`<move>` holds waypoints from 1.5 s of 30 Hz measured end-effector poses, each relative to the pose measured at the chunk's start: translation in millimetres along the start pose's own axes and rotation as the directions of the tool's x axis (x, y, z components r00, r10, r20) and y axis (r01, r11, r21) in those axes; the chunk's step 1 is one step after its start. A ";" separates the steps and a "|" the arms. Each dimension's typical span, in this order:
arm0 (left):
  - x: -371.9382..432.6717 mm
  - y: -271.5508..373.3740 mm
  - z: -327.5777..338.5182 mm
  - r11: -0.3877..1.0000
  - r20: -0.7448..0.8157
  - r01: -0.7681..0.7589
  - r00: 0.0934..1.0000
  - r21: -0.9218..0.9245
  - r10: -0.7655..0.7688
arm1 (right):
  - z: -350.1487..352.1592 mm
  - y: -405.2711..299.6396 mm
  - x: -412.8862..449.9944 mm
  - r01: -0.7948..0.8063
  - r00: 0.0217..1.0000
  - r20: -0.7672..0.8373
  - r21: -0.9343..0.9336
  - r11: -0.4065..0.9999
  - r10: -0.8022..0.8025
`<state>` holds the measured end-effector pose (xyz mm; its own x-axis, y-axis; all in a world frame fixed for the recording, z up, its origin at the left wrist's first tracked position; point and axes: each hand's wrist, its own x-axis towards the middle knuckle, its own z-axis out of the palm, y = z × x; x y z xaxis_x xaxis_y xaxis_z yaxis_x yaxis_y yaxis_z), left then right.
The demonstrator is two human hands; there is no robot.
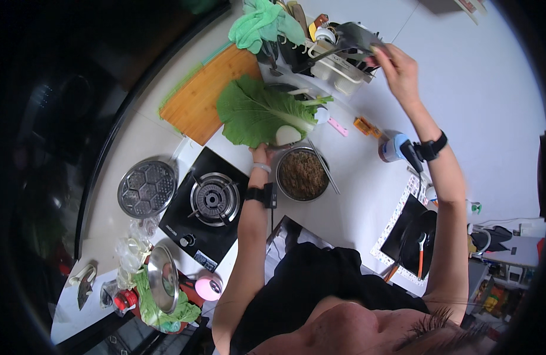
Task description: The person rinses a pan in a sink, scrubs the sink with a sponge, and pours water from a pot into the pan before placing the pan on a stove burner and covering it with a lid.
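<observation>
My left hand [260, 153] is at the lower edge of a large green leaf [255, 108], its fingers partly hidden beneath it; a piece of white vegetable [288, 135] lies by the leaf's base. Just below stands a metal bowl of brown minced food [304, 174], with chopsticks [324, 166] along its rim. Raised at the upper right, my right hand [379, 51] grips a dark, blurred kitchen utensil [355, 37] over the white utensil rack [339, 73]. A pink-handled knife [337, 126] lies on the counter between the leaf and a small orange box [366, 127].
A wooden cutting board [210, 95] lies behind the leaf, near a green cloth [264, 24]. The gas stove [210, 204] is at left, beside a perforated steamer plate [147, 188]. A blue-lidded container [392, 147] stands at right; a black pan [419, 244] sits below it.
</observation>
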<state>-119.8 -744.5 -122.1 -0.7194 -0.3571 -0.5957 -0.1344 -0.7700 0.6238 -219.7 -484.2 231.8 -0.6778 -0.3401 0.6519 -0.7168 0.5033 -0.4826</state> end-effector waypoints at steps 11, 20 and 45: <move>-44.9 -6.6 -13.2 1.000 -0.023 -0.015 1.000 0.005 0.015 | 75.6 44.4 6.7 0.138 0.990 0.002 -0.076 0.988 -0.138; -45.4 -5.5 -16.8 1.000 0.024 -0.009 1.000 -0.005 0.009 | 108.0 60.5 3.2 0.091 0.996 -0.012 0.003 0.996 -0.091; -46.3 -3.8 -26.7 0.996 0.058 0.036 0.997 0.080 -0.041 | 157.8 77.5 33.8 0.037 0.999 -0.018 -0.414 0.909 -0.049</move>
<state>-67.8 -739.2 -110.4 -0.7517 -0.2941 -0.5903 -0.2145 -0.7374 0.6405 -324.0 -582.1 124.1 -0.6388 -0.3501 0.6852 -0.6091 0.7742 -0.1723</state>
